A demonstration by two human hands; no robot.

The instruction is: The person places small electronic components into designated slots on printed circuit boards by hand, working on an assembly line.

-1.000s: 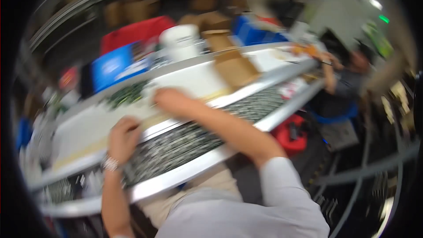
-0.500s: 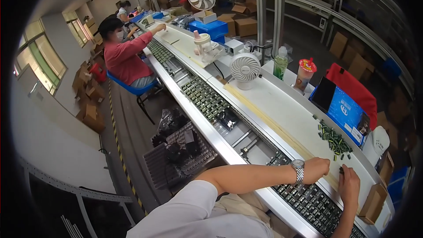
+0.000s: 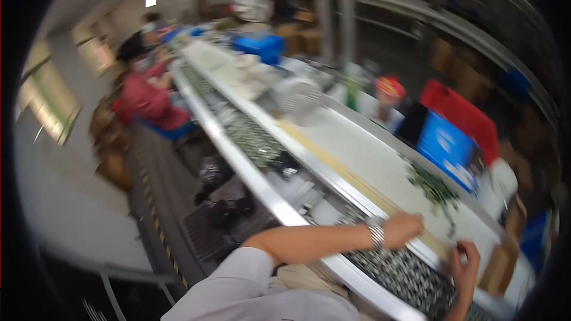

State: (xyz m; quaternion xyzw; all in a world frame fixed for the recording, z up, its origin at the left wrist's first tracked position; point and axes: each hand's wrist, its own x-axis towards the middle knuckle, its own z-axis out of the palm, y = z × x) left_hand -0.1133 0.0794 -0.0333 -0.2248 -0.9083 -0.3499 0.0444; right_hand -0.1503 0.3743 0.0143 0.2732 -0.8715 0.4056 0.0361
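Note:
My left hand (image 3: 403,230), with a metal-banded watch (image 3: 376,233) on its wrist, is closed above the near side of the workbench. Whatever its fingers hold is hidden. To its right, my right hand (image 3: 467,264) has its fingers curled toward the thumb beside the bench's pale strip; motion blur hides anything between them. Beyond both hands lies a loose pile of small green cylindrical parts (image 3: 433,185), a few trailing toward my right hand. Under my left forearm runs a track filled with rows of small dark and silvery parts (image 3: 392,270).
An open brown cardboard box (image 3: 498,268) stands right of my right hand. Along the back are a blue box (image 3: 445,145), a red-lidded cup (image 3: 389,90) and a small white fan (image 3: 299,96). A person in red (image 3: 148,98) sits farther up the line.
The whole view has shifted and blurred, with bench and hands appearing farther left. My right hand has drawn slightly back from the green parts; the dark bit at its fingertips no longer shows.

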